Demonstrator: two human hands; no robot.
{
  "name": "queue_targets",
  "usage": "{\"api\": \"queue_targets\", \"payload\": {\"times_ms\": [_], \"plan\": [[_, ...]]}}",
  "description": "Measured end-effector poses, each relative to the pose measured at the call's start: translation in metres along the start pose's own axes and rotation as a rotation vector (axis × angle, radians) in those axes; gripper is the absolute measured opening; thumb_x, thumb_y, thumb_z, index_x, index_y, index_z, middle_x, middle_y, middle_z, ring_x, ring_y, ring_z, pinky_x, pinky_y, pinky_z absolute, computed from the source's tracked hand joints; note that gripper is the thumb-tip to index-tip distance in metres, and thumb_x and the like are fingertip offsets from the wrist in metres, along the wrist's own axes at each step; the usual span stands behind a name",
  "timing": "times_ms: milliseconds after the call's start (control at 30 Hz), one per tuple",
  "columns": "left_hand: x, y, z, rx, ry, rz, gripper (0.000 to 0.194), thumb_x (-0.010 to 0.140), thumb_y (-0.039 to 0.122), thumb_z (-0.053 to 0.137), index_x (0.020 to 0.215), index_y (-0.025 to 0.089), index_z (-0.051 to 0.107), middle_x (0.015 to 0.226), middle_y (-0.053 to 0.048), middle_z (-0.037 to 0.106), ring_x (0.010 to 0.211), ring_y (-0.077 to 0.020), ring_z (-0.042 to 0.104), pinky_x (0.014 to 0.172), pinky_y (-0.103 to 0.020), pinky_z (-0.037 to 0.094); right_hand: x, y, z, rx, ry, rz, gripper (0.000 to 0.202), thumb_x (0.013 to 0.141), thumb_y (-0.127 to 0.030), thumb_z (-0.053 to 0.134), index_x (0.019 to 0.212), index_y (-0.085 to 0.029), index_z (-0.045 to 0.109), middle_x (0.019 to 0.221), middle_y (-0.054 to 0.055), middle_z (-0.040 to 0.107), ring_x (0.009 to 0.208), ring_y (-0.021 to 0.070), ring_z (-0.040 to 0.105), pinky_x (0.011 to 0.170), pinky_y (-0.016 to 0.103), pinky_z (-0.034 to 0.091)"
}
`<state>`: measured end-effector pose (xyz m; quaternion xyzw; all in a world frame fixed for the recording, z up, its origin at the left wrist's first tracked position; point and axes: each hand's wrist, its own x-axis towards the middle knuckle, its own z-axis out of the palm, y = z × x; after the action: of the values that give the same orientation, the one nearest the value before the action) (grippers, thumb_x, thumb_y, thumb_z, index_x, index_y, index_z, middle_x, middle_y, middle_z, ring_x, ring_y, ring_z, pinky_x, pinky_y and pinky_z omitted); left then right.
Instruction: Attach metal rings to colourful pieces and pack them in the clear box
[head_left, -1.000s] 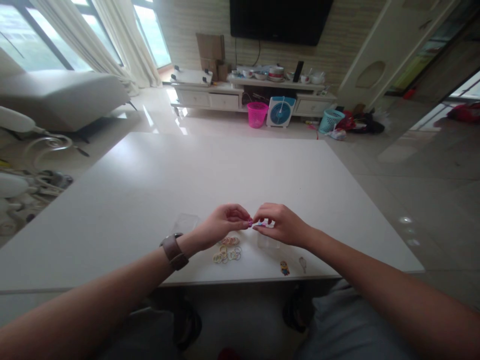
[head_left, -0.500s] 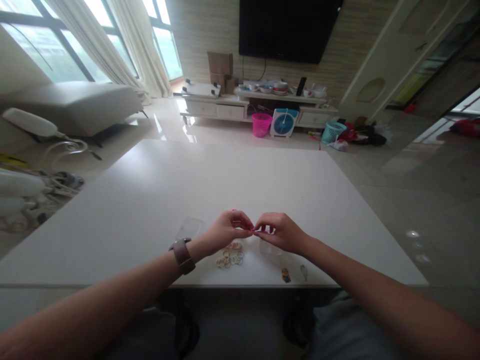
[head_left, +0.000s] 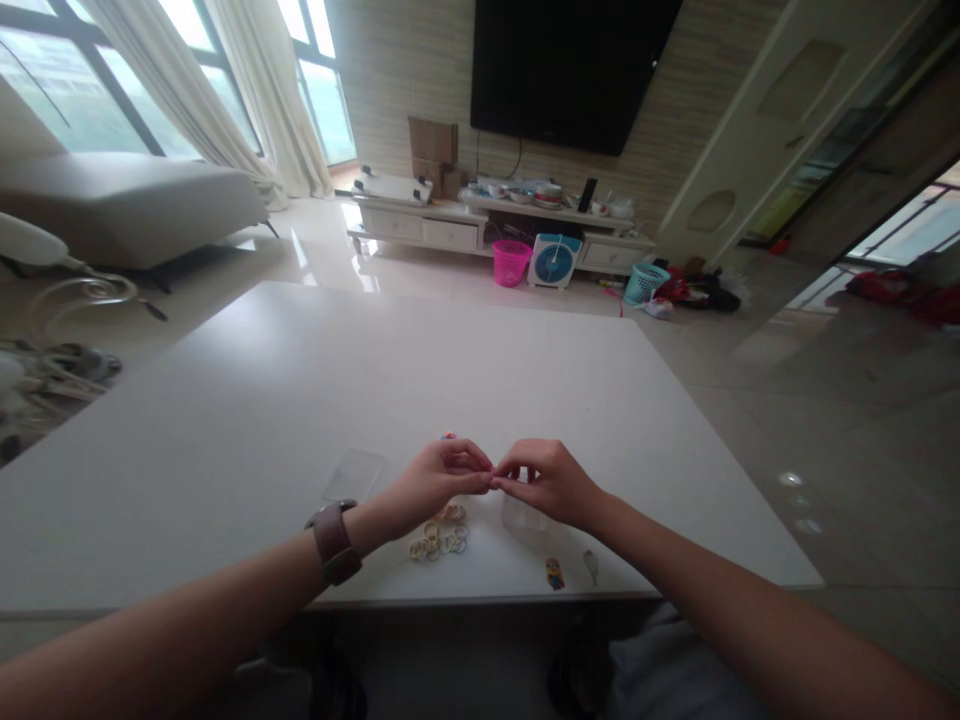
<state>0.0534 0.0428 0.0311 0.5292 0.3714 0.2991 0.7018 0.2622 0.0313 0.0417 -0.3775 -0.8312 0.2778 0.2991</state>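
My left hand (head_left: 454, 472) and my right hand (head_left: 544, 478) meet at the fingertips above the white table (head_left: 420, 370). Both are pinched on a small pink item (head_left: 493, 474), mostly hidden by the fingers and too small to name. Under my left hand lie several pale and pink rings (head_left: 433, 542). A clear open box (head_left: 523, 513) sits below my right hand, and a clear lid (head_left: 355, 474) is left of my left wrist. Just beyond my left hand, a small colourful item (head_left: 448, 436) is partly visible.
Near the front edge lie a yellow and blue cartoon figure (head_left: 554, 573) and a small pale object (head_left: 591, 567). Across the floor are a pink basket (head_left: 511, 263), a blue and white fan (head_left: 554, 262), a teal basket (head_left: 646, 284) and a low cabinet (head_left: 424, 230).
The view has shifted and tilted slightly, so the table and hands appear lower and further left. Both hands stay pinched together, and less pink shows between the right fingers.
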Motion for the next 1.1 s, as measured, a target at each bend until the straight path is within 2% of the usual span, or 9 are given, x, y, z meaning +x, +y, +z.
{"api": "queue_targets", "payload": {"times_ms": [167, 433, 533, 633, 733, 833, 1100], "plan": [[0.004, -0.006, -0.001, -0.077, 0.004, -0.010, 0.030, 0.070, 0.035, 0.081, 0.082, 0.013, 0.064, 0.079, -0.006, 0.071, 0.083, -0.0176, 0.068, 0.082, -0.033, 0.053, 0.002, 0.004, 0.000, 0.004, -0.013, 0.011, 0.007, 0.084, -0.023, 0.066, 0.082, -0.018, 0.071, 0.074, 0.002, 0.068, 0.066, 0.0118, 0.060, 0.059, 0.021, 0.045], [0.003, -0.006, -0.003, -0.029, -0.045, -0.043, 0.026, 0.075, 0.033, 0.076, 0.086, 0.013, 0.063, 0.084, -0.008, 0.072, 0.084, -0.0184, 0.070, 0.084, -0.036, 0.054, 0.002, 0.002, -0.005, -0.065, -0.068, 0.042, 0.008, 0.083, -0.020, 0.064, 0.078, -0.017, 0.069, 0.072, 0.001, 0.067, 0.066, 0.0112, 0.058, 0.061, 0.022, 0.043], [0.003, -0.004, -0.007, 0.044, 0.019, -0.029, 0.020, 0.078, 0.029, 0.070, 0.088, 0.013, 0.064, 0.092, -0.007, 0.070, 0.085, -0.0184, 0.070, 0.082, -0.035, 0.056, 0.003, 0.004, -0.011, -0.169, -0.075, 0.121, 0.009, 0.082, -0.021, 0.064, 0.077, -0.017, 0.070, 0.072, 0.001, 0.067, 0.065, 0.0111, 0.058, 0.063, 0.022, 0.042], [0.007, -0.005, -0.013, 0.137, 0.097, -0.015, 0.015, 0.076, 0.024, 0.067, 0.087, 0.014, 0.063, 0.093, -0.006, 0.069, 0.077, -0.0156, 0.068, 0.072, -0.032, 0.057, 0.003, 0.012, -0.017, -0.316, -0.144, 0.239, 0.010, 0.080, -0.023, 0.065, 0.075, -0.018, 0.071, 0.071, 0.001, 0.068, 0.064, 0.0112, 0.058, 0.062, 0.023, 0.040], [0.013, -0.009, -0.019, 0.173, 0.136, -0.020, 0.012, 0.075, 0.021, 0.065, 0.083, 0.013, 0.062, 0.086, -0.004, 0.067, 0.071, -0.0140, 0.066, 0.066, -0.030, 0.057, 0.003, 0.020, -0.017, -0.421, -0.259, 0.325, 0.012, 0.079, -0.029, 0.066, 0.074, -0.020, 0.072, 0.072, 0.000, 0.070, 0.064, 0.0120, 0.058, 0.061, 0.023, 0.038], [0.017, -0.013, -0.022, 0.188, 0.150, -0.012, 0.010, 0.074, 0.020, 0.065, 0.081, 0.013, 0.062, 0.081, -0.003, 0.065, 0.069, -0.0135, 0.065, 0.063, -0.029, 0.056, 0.002, 0.024, -0.012, -0.484, -0.332, 0.354, 0.015, 0.079, -0.034, 0.066, 0.075, -0.022, 0.073, 0.075, 0.001, 0.072, 0.067, 0.0132, 0.061, 0.062, 0.024, 0.038], [0.018, -0.018, -0.023, 0.240, 0.131, 0.026, 0.011, 0.074, 0.022, 0.065, 0.081, 0.014, 0.063, 0.079, -0.002, 0.064, 0.069, -0.0142, 0.065, 0.062, -0.029, 0.055, 0.005, 0.023, -0.002, -0.623, -0.420, 0.404, 0.018, 0.079, -0.039, 0.064, 0.076, -0.025, 0.075, 0.079, 0.003, 0.073, 0.069, 0.0166, 0.063, 0.058, 0.026, 0.036]]}}
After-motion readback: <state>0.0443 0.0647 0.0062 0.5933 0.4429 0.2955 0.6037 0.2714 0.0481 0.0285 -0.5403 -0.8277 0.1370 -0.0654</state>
